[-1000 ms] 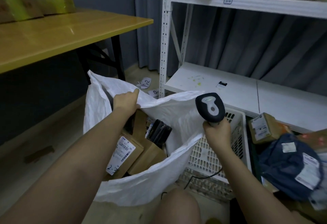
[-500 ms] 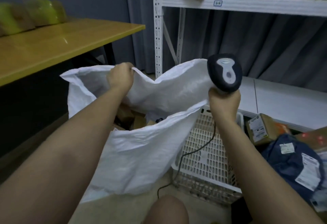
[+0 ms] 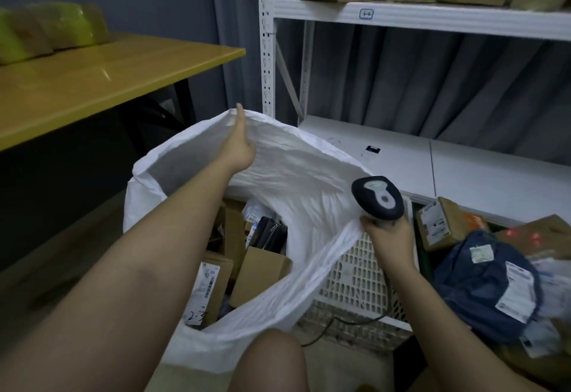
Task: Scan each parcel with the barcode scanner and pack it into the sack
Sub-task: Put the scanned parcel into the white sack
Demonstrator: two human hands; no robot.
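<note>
With the left hand point(image 3: 239, 150) pinching the far rim of the sack point(image 3: 296, 175) and the right hand point(image 3: 390, 241) wrapped around the barcode scanner point(image 3: 378, 197) while its fingers also pinch the near rim, pull both rims apart so the mouth gapes over the packed parcels point(image 3: 247, 255).

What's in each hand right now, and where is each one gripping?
The right hand grips the barcode scanner by its handle, pinching the sack rim too. The left hand holds the sack's far rim, thumb up.
</note>
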